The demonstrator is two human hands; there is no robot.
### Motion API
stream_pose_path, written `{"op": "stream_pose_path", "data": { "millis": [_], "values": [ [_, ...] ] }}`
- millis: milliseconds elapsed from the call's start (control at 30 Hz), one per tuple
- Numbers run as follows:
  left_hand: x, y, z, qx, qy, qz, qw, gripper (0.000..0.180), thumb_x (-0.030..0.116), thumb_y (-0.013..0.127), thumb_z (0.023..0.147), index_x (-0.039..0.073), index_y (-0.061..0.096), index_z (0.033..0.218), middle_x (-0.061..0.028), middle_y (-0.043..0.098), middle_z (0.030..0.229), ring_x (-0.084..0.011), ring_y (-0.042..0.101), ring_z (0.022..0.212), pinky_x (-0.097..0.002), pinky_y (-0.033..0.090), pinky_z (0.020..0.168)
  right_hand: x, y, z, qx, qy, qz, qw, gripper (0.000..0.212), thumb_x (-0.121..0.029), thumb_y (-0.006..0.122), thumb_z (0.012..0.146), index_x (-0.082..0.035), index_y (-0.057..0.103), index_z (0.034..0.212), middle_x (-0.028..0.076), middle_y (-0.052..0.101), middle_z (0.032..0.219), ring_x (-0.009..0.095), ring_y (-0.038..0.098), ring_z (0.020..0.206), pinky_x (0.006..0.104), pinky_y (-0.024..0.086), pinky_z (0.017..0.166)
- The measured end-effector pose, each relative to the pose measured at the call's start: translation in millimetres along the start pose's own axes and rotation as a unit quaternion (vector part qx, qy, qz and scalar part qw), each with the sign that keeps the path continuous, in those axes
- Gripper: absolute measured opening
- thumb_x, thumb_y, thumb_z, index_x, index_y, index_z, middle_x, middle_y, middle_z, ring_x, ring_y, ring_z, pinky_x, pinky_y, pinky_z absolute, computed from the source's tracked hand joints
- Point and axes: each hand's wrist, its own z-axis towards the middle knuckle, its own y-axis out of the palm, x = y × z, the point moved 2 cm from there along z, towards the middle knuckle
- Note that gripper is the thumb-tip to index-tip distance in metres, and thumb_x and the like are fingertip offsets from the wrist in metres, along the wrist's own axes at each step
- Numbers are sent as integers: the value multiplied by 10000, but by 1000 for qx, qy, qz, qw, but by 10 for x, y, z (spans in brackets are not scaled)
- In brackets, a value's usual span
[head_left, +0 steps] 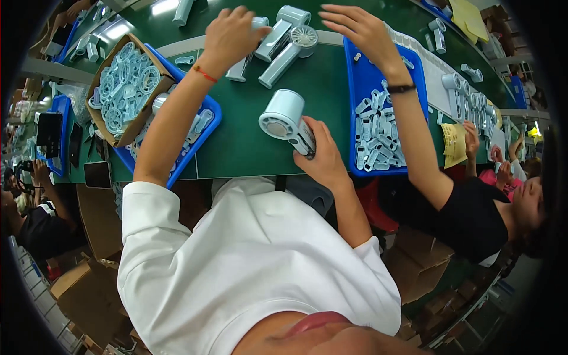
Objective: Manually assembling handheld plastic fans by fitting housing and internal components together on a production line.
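Observation:
My right hand (322, 155) is closed round the handle of a pale blue handheld fan (283, 112). The fan's round head tilts toward me above the green tabletop. Farther out, my left hand (232, 36), slightly blurred, has its thumb and fingers apart. It is over another pale fan (239, 71), which it partly covers; whether they touch, I cannot tell. Just right of it lie more fans, one with its round grille (304, 36) facing up. A co-worker's hand (358, 29) reaches in from the right, near these fans.
On the left, a cardboard box (121, 140) of pale ring-shaped parts rests on a blue tray (212, 112). A second blue tray (354, 164) holds small pale parts on the right, under the co-worker's arm. A raised pale strip (334, 40) crosses the green table (236, 154).

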Motion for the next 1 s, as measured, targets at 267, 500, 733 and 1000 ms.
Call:
{"op": "stream_pose_path", "data": {
  "millis": [267, 500, 733, 1000],
  "values": [
    [113, 143, 14, 61, 39, 24, 997, 269, 290, 589, 831, 26, 634, 853, -95, 603, 993, -281, 569, 901, -370, 474, 759, -14, 114, -260, -45, -114, -177, 977, 618, -20, 698, 589, -45, 506, 1177, 139, 572, 1033, 310, 553, 924, 370, 438, 777],
    [861, -756, -1610, -118, 94, -258, 954, 479, 196, 755, 621, 82, 588, 1055, -52, 559, 1006, -261, 506, 988, -411, 392, 848, -119, 118, -226, -30, -137, -220, 965, 622, -94, 764, 567, -86, 553, 1152, 61, 580, 1077, 265, 547, 951, 363, 425, 763],
    [950, -409, -1821, -41, 135, -141, 980, 533, 240, 758, 587, 80, 578, 1063, -20, 562, 994, -235, 497, 994, -439, 366, 840, 154, 317, -315, 70, -181, -212, 958, 582, -90, 752, 602, -59, 555, 1149, 79, 556, 1104, 275, 514, 1008, 374, 404, 838],
    [946, -423, -1869, -43, 140, -142, 979, 494, 257, 720, 649, 96, 583, 1095, -20, 598, 1031, -258, 509, 977, -406, 374, 831, 187, 331, -352, 86, -187, -210, 956, 517, -132, 711, 671, -67, 557, 1160, 88, 553, 1109, 282, 507, 1000, 382, 399, 847]
  ]
}}
